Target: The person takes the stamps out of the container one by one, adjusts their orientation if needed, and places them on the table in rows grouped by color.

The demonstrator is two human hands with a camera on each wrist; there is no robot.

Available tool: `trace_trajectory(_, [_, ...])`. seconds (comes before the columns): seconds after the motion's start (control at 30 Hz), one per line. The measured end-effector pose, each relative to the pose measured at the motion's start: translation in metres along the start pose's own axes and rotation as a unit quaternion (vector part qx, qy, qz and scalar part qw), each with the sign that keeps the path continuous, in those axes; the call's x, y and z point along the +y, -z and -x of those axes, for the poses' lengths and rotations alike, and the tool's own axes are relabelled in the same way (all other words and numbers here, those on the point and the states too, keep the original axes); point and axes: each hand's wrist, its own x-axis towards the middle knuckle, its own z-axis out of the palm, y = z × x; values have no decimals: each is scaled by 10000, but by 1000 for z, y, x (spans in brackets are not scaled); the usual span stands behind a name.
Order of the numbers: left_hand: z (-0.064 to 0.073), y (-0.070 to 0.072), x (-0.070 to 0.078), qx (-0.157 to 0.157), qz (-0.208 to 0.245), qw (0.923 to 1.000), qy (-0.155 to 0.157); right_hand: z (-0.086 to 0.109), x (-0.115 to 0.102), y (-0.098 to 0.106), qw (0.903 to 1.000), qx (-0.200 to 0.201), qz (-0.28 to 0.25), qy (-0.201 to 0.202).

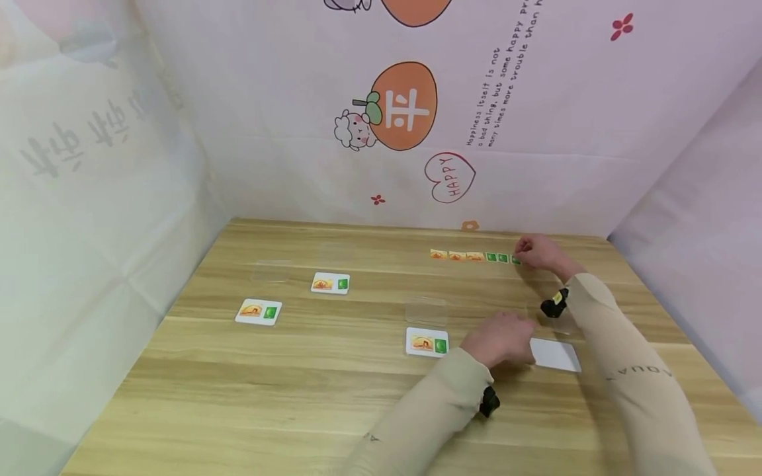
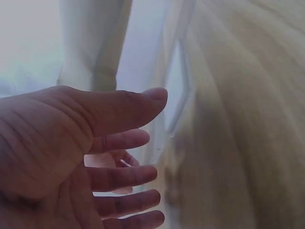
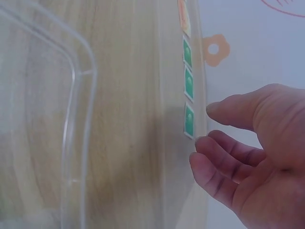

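My right hand [image 1: 543, 254] reaches to the right end of a row of small picture pieces at the table's back. In the right wrist view its thumb and fingertips stand apart beside the last green piece [image 3: 189, 120], with nothing visible between them. Three orange pieces [image 1: 457, 256] lie left of the three green ones. My left hand [image 1: 502, 340] hovers or rests near a blank white card [image 1: 557, 355]; contact cannot be made out. The left wrist view shows its fingers [image 2: 126, 176] loosely extended, the thumb apart, holding nothing, with the white card [image 2: 176, 90] beyond.
Three white cards bearing an orange and a green picture lie left: a near one [image 1: 426, 342], a far one [image 1: 330, 283] and a leftmost one [image 1: 258, 312]. Clear plastic pieces [image 1: 426, 311] lie behind them; another clear edge [image 3: 78, 95] is below my right wrist. Printed cloth [image 1: 286, 132] walls the table.
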Motion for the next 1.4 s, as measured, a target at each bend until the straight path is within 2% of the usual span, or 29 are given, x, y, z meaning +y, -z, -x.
trace_trajectory(0.17, [5,8,-4,-12,-48,10000,-26,5,-11,4,9998,-118,-137,101])
trace_trajectory(0.37, [9,9,-12,50,-116,9999,83,7,-20,7,9996,-179,-95,172])
trace_trajectory(0.63, [10,13,-25,201,-255,9994,144,15,-31,9,9997,-43,-39,234])
trace_trajectory(0.87, [16,23,-39,380,-217,9979,471,22,-43,10,9990,151,-173,372])
trace_trajectory(1.07, [23,29,-50,650,-241,9963,512,35,-56,10,9978,205,-293,567])
trace_trajectory(1.2, [26,29,-50,690,-288,9957,554,49,-60,11,9961,245,-483,700])
trace_trajectory(1.4, [33,28,-61,762,-259,9945,665,60,-72,11,9946,299,-506,855])
